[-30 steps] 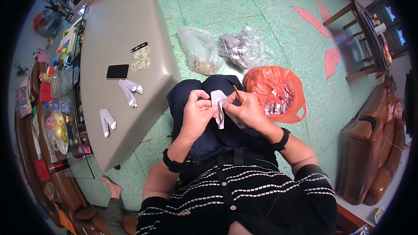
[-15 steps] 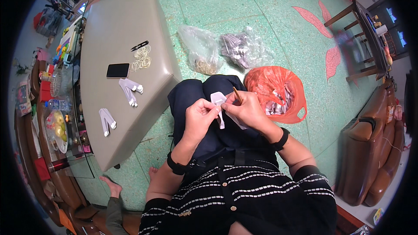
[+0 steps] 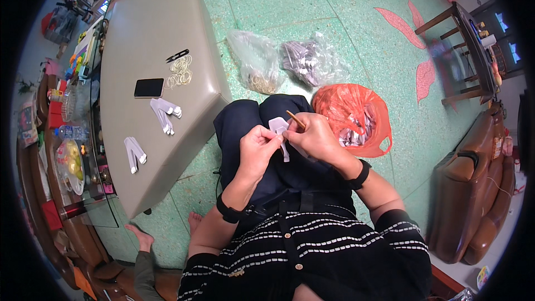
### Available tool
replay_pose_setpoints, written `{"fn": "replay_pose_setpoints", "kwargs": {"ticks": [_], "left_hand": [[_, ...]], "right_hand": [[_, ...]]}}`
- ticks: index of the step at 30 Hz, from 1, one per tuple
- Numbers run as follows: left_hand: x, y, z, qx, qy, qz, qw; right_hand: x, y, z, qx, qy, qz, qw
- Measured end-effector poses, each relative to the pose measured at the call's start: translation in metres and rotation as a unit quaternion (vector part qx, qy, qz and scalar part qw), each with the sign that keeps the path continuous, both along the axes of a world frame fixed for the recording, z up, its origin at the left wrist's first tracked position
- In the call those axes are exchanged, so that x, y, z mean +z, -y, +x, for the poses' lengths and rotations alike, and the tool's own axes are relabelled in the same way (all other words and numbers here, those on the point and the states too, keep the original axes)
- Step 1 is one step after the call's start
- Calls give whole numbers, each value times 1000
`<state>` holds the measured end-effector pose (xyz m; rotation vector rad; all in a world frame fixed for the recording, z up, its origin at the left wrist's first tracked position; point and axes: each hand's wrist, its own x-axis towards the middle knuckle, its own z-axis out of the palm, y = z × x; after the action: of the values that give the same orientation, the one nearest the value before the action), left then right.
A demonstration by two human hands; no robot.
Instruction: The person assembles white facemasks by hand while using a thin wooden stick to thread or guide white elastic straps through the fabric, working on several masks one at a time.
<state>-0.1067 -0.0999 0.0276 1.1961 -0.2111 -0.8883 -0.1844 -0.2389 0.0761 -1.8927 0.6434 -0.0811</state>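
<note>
Above my lap, a small whitish-lavender strip piece (image 3: 278, 125) is pinched between both hands. The fingers of my left hand (image 3: 256, 147) close on its left side, and one narrow end hangs below them. My right hand (image 3: 315, 138) pinches its right side and also keeps a thin brown wooden stick (image 3: 296, 120) between the fingers, its tip pointing up and left. The exact grip at the fingertips is too small to make out. To my left, on the grey padded bench, lie two folded bundles of similar strips, a nearer bundle (image 3: 134, 154) and a farther bundle (image 3: 165, 116).
The bench (image 3: 161, 28) also holds a black phone (image 3: 149, 88), pale rubber bands (image 3: 179, 72) and black thread snips (image 3: 178, 56). On the green floor stand a clear bag (image 3: 253, 58), a bag of lavender strips (image 3: 309, 61) and a red plastic bag (image 3: 348, 106). Another person's foot (image 3: 140, 238) shows lower left.
The wooden stick in my right hand has tilted further left. Both hands stay closed on the strip piece, nearly in place. The view has shifted slightly.
</note>
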Motion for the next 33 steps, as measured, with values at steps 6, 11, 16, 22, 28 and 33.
{"fn": "replay_pose_setpoints", "kwargs": {"ticks": [6, 11, 16, 22, 28, 33], "left_hand": [[0, 3, -1, 30, -19, -34, 999], [3, 6, 2, 13, -8, -14, 1000], [10, 7, 10, -26, -7, -27, 999], [14, -3, 15, -185, -140, -13, 973], [6, -6, 12, -201, -230, -68, 950], [6, -12, 9, -210, -36, 9, 977]], "right_hand": [[4, 1, 6, 19, 3, -59, 998], [-11, 12, 6, 35, 72, 66, 995], [-24, 22, 3, 71, 39, 192, 978], [-17, 19, -2, 44, 44, 223, 973], [-26, 10, -6, 33, 75, 189, 979], [-17, -5, -12, 0, 27, 111, 993]]}}
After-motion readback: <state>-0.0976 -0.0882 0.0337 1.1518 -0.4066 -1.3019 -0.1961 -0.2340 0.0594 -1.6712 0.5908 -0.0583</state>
